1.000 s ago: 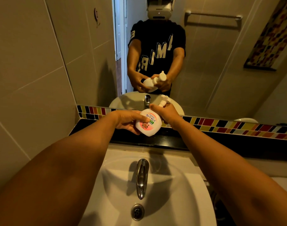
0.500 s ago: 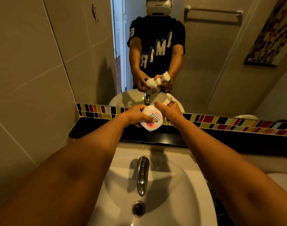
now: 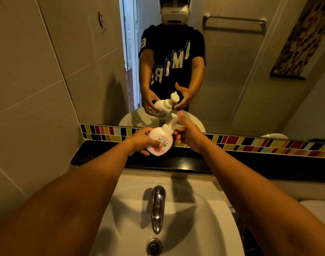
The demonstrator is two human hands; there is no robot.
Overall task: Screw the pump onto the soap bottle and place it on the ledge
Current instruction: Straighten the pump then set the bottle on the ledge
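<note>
A round white soap bottle [image 3: 159, 140] with a pink label is held above the black ledge [image 3: 250, 159], tilted a little to the right. My left hand [image 3: 141, 141] grips its body from the left. The white pump [image 3: 172, 121] sits on the bottle's neck, pointing up and right. My right hand [image 3: 187, 134] is beside the pump with its fingers spread; the mirror shows a gap between this hand and the pump.
A white sink [image 3: 176, 218] with a chrome tap [image 3: 158, 207] lies below my arms. A strip of coloured tiles [image 3: 268, 145] runs behind the ledge under the mirror [image 3: 231, 80]. A tiled wall [image 3: 29, 89] stands on the left.
My right hand has let go of the pump and opened. The bottle has moved further out over the ledge and stands more upright in my left hand.
</note>
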